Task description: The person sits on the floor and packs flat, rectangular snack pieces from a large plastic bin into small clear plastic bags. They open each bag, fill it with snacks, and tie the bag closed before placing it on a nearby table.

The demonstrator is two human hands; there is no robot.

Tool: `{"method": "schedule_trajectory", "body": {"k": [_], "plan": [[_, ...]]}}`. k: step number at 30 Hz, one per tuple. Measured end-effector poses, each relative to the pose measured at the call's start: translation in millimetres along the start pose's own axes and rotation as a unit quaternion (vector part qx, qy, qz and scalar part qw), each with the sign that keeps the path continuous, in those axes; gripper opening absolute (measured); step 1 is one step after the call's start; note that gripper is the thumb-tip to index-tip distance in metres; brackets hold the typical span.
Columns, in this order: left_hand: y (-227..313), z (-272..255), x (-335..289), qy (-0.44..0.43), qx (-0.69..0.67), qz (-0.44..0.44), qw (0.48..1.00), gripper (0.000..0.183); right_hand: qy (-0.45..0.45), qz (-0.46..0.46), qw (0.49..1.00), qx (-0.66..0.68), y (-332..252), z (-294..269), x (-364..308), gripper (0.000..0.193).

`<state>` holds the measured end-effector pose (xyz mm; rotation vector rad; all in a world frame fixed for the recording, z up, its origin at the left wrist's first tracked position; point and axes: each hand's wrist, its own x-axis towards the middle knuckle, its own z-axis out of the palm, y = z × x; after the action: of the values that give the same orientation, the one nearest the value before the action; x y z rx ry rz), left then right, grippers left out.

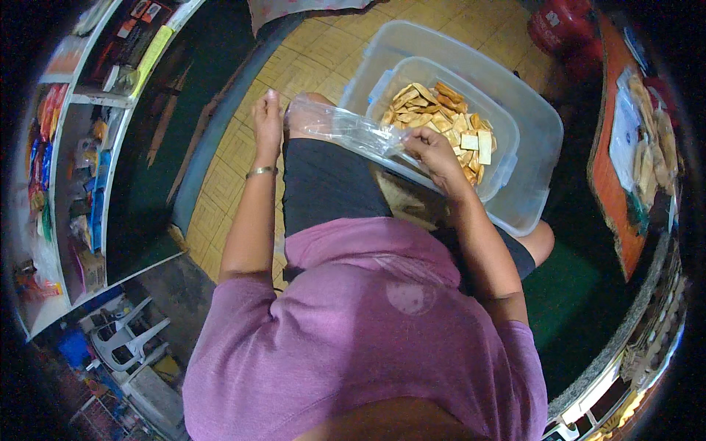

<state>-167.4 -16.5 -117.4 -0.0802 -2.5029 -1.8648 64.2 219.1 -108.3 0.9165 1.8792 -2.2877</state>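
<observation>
A clear plastic bag (338, 126) stretches across my lap, long and crumpled. At its right end my right hand (434, 156) pinches the plastic between thumb and fingers, over the near rim of the inner tub. My left hand (267, 121), with a bracelet on the wrist, is raised beside the bag's left end. Its fingers are curled closed; whether any film is in them I cannot make out. Pale and brown flat crisp pieces (426, 110) fill part of the clear inner tub (507, 132). Two pale square cards (485, 147) lie on top of the pieces.
A larger clear plastic bin (550, 140) surrounds the inner tub in front of me. Shelves (95, 99) with packets stand at left. A red rounded container (562, 26) sits far right, near a wooden board (599, 165) with bagged goods. A white plastic chair (121, 342) stands lower left.
</observation>
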Motion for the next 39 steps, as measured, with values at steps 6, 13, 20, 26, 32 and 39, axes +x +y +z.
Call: {"method": "schedule_trajectory", "body": {"k": [6, 13, 20, 26, 32, 39], "plan": [[118, -13, -65, -0.233, -0.047, 0.081, 0.968, 0.03, 0.003, -0.128, 0.985, 0.118, -74, 36, -16, 0.015], [175, -5, -99, -0.329, 0.068, 0.062, 0.94, 0.041, 0.1, -0.323, 0.936, -0.095, -101, 71, -47, 0.019], [165, -14, -85, -0.421, -0.325, -0.218, 0.819, 0.032, 0.029, -0.228, 0.973, -0.01, -96, 59, -39, 0.031], [143, -4, -79, -0.365, 0.002, 0.039, 0.93, 0.033, -0.232, -0.099, 0.913, 0.321, -96, 37, -49, 0.039], [150, 7, -90, -0.389, -0.228, -0.102, 0.887, 0.028, -0.03, -0.19, 0.981, -0.006, -93, 40, -50, 0.037], [150, 16, -103, -0.41, -0.208, -0.035, 0.887, 0.028, -0.059, -0.223, 0.963, 0.14, -97, 44, -49, 0.041]]}}
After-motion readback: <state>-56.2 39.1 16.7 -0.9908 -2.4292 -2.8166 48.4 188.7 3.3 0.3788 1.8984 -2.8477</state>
